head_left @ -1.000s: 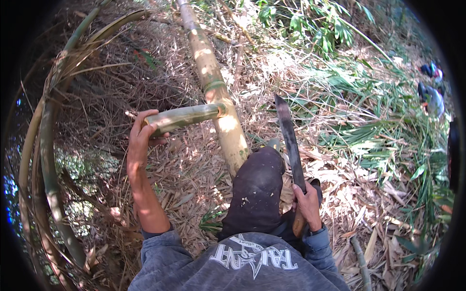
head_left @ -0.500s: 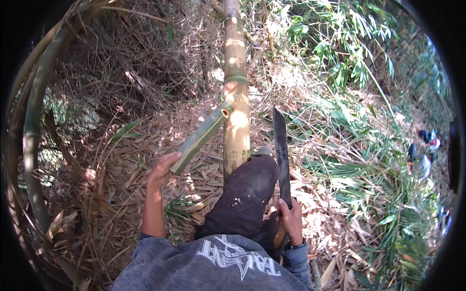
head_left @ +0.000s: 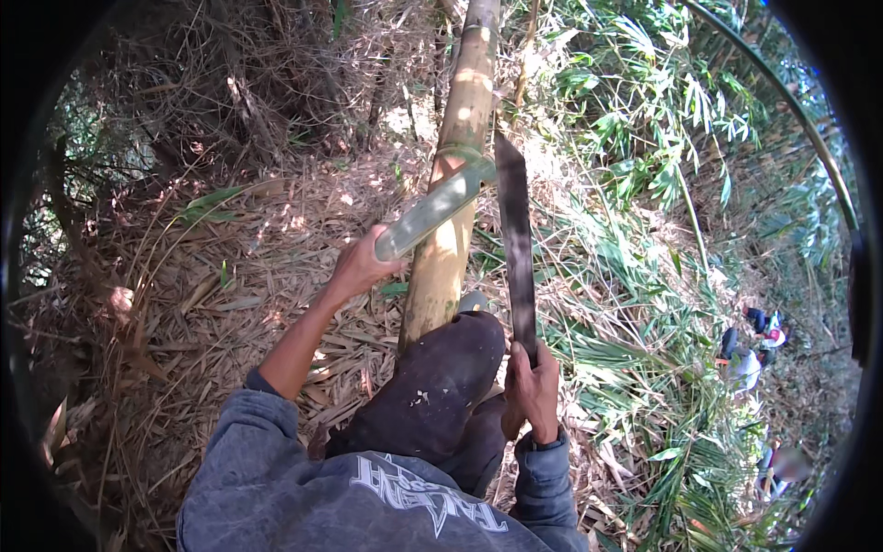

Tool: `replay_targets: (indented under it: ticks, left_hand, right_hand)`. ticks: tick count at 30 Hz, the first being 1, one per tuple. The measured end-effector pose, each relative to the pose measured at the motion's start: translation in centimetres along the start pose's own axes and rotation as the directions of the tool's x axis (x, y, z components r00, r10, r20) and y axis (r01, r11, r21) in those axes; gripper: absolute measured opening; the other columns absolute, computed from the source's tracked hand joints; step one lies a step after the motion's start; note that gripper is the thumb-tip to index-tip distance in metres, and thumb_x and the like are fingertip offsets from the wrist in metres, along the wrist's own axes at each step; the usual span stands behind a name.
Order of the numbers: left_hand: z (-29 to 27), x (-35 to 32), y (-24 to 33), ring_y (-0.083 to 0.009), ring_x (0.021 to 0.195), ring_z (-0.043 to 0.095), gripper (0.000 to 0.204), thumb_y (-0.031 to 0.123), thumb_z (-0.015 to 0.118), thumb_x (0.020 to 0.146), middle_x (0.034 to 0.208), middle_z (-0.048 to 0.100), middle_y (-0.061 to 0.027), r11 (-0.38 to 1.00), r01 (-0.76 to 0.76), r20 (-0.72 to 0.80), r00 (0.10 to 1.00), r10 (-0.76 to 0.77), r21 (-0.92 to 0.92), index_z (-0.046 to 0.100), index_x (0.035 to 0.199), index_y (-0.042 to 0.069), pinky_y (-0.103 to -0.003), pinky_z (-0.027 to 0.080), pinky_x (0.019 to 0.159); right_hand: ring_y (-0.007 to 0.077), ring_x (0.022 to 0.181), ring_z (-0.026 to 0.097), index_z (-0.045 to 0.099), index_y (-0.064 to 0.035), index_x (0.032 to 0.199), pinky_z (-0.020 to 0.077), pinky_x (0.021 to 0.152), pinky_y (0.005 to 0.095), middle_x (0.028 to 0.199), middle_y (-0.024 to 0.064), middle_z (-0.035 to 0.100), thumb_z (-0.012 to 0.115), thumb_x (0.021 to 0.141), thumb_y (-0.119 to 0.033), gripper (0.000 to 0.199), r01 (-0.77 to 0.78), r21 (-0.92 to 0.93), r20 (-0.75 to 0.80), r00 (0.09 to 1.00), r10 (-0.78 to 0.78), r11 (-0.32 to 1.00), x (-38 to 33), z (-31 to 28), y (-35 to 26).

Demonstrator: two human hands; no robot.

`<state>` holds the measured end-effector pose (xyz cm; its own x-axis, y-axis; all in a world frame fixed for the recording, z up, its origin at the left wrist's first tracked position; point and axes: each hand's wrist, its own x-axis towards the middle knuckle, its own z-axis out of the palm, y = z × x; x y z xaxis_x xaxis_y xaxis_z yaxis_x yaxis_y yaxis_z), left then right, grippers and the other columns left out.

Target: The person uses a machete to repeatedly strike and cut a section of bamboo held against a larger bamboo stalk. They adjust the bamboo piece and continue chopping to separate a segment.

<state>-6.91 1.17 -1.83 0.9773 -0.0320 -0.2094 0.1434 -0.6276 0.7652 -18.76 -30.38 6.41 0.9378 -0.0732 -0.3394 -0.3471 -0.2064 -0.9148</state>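
My left hand [head_left: 361,264] is closed round the lower end of a short green bamboo piece [head_left: 428,216]. The piece slants up to the right across a thick yellowish bamboo pole [head_left: 446,244], and its far end comes close to the blade's upper part. Upright in my right hand [head_left: 533,386] stands a machete [head_left: 517,230] with a long dark blade, its tip pointing away from me. Most of its handle is hidden by my fingers. My bent knee [head_left: 451,363], in dark trousers, rests against or just over the near end of the pole.
Dry bamboo leaves [head_left: 276,322] cover the ground on the left. Cut green leaves and stalks [head_left: 635,331] lie to the right. Dense dry twigs [head_left: 230,92] stand at the far left. Several small figures or belongings [head_left: 745,368] show at the far right.
The bamboo piece has moved right and away from me, turning so its flat pale-green side shows. The machete has been raised farther away, nearer the piece. The view has shifted too.
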Motion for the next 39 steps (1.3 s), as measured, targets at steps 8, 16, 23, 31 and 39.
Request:
replay_targets:
  ticks: [8, 16, 23, 31, 39]
  left_hand:
    - [-1.2, 4.8, 0.3, -0.0357, 0.089, 0.069, 0.065, 0.032, 0.079, 0.071, 0.096, 0.071, -0.0176, 0.959, -0.138, -0.004, 0.99, 0.143, 0.247, 0.053, 0.127, 0.009, -0.045, 0.054, 0.077]
    - [-1.8, 5.6, 1.6, -0.0395, 0.086, 0.067, 0.058, 0.03, 0.077, 0.072, 0.094, 0.068, -0.0211, 0.964, -0.151, 0.087, 0.987, 0.135, 0.218, 0.052, 0.118, 0.005, -0.047, 0.055, 0.074]
    - [-1.2, 5.6, 0.8, -0.0328, 0.081, 0.07, 0.053, 0.027, 0.077, 0.071, 0.093, 0.07, -0.0165, 0.968, -0.095, 0.06, 0.995, 0.083, 0.232, 0.055, 0.116, 0.009, -0.044, 0.055, 0.071]
    - [-0.6, 5.0, 0.8, -0.0328, 0.081, 0.071, 0.06, 0.028, 0.079, 0.071, 0.098, 0.07, -0.0175, 0.962, -0.125, 0.04, 0.992, 0.119, 0.245, 0.054, 0.122, 0.007, -0.046, 0.057, 0.071]
    - [0.4, 4.8, 1.0, -0.0352, 0.081, 0.07, 0.06, 0.026, 0.078, 0.071, 0.094, 0.069, -0.0167, 0.941, -0.142, -0.097, 0.979, 0.18, 0.308, 0.053, 0.122, 0.006, -0.048, 0.055, 0.07]
  right_hand:
    - [0.0171, 0.055, 0.052, 0.06, 0.0023, 0.1, 0.041, 0.052, 0.0354, 0.063, 0.01, 0.056, 0.053, 0.1, -0.023, 0.026, 0.284, -0.34, 0.084, 0.959, -0.272, 0.896, 9.2, 2.1, -1.3]
    - [0.0065, 0.052, 0.044, 0.059, -0.0015, 0.095, 0.0346, 0.046, 0.0261, 0.062, -0.0024, 0.049, 0.055, 0.102, -0.027, 0.027, 0.195, -0.331, 0.121, 0.979, -0.163, 0.923, 13.7, 3.0, 0.1]
    - [0.0082, 0.045, 0.047, 0.058, -0.001, 0.096, 0.0378, 0.041, 0.0259, 0.058, -0.0013, 0.049, 0.053, 0.102, -0.032, 0.033, 0.196, 0.031, -0.018, 0.981, -0.196, 0.98, 13.0, 3.5, -4.2]
    - [0.0179, 0.051, 0.051, 0.058, 0.0036, 0.087, 0.0406, 0.052, 0.0366, 0.059, 0.0107, 0.053, 0.055, 0.1, -0.027, 0.033, 0.183, -0.34, 0.229, 0.967, -0.107, 0.922, 15.7, 2.3, 0.2]
    - [0.0341, 0.05, 0.057, 0.055, -0.0008, 0.09, 0.0436, 0.048, 0.0424, 0.059, 0.0149, 0.057, 0.057, 0.098, -0.02, 0.021, 0.475, -0.723, 0.119, 0.801, -0.587, 0.502, 15.6, 3.3, 2.9]
